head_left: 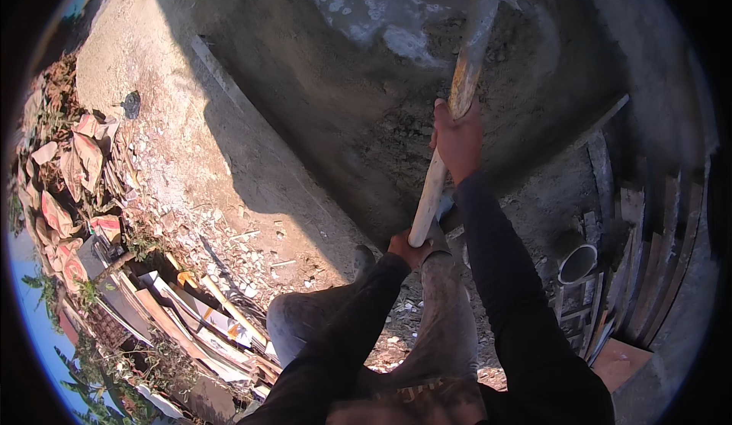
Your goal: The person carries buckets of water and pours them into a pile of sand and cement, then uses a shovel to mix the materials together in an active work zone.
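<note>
A long, pale wooden tool handle [431, 192] slants from between my knees up to the top edge of the view. My right hand [460, 139] is wrapped around its middle, with the arm stretched forward. Lower down, my left hand [409, 250] closes around the near end of the handle, close to my knees. The tool's working end cannot be made out at the top. Beyond my hands lies a bed of wet grey-brown mix [412, 128], with a whitish, foamy puddle [374, 13] at its far side.
A straight board [267, 131] edges the mix on the left, and another board [595, 124] on the right. Planks [648, 272] and a round pipe [563, 253] lie at right. Rubble [217, 250], scrap wood [187, 322] and torn paper bags [85, 158] cover the left.
</note>
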The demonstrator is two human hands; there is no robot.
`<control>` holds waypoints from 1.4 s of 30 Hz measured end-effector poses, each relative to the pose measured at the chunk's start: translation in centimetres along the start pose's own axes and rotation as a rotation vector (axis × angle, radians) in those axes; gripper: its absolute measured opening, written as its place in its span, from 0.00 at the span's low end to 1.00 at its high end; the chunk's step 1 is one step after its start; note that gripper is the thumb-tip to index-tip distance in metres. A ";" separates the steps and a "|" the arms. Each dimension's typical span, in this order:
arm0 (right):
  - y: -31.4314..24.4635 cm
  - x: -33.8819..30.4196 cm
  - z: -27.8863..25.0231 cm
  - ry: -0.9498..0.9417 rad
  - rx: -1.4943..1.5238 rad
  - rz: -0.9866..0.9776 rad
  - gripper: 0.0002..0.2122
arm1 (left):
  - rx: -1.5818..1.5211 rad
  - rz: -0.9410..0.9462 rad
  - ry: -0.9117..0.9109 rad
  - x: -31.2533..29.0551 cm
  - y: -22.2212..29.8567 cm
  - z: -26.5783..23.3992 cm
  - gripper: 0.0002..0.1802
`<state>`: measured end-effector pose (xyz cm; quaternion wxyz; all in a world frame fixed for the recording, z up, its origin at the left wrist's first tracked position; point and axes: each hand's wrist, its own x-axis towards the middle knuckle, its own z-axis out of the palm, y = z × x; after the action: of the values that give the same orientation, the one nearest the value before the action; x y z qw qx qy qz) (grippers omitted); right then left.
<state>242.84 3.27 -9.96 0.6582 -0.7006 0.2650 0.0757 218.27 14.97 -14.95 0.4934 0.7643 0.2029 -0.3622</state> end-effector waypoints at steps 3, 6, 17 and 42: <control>4.8 2.3 4.7 -0.018 -0.242 -0.061 0.23 | -0.146 -0.164 -0.080 -0.5 -1.7 -2.6 0.12; 20.0 -0.1 8.8 -0.146 -0.400 0.420 0.29 | -0.512 -0.616 -0.129 -4.8 -6.8 -1.7 0.10; 21.3 -19.1 15.4 0.185 0.209 0.649 0.08 | 0.396 -0.300 -0.333 -13.8 -21.3 -19.3 0.27; 8.5 -22.2 0.4 0.227 0.403 0.412 0.08 | 0.471 -0.092 -0.236 -20.2 -10.4 -10.2 0.33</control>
<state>220.06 9.74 -7.42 0.7210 -0.4914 0.4828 0.0749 201.66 29.55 -3.46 0.3052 0.8006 0.0888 -0.5080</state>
